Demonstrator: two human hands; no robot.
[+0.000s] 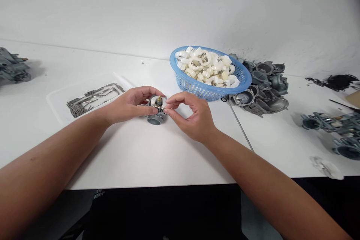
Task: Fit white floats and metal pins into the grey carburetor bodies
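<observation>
A grey metal carburetor body [154, 119] stands on the white table in front of me, a white plastic float [154, 101] and a brass jet [159, 99] showing on its top. My left hand [135, 103] is wrapped around its left side, the thumb lying along the near edge. From the right, my right hand [191, 114] pinches a thin metal pin [159, 108] between thumb and forefinger, at the float's near side. The pin's far end lies close to my left thumb tip; whether it sits in a hole cannot be made out.
Left of my hands, a clear tray [56, 101] holds many thin metal pins. Behind, a blue basket [194, 86] is full of white floats. Carburetor bowls [264, 82] are piled beside it. More carburetors stand at right [347, 148] and far left [12, 65]. A thin rod [240, 123] lies on the table.
</observation>
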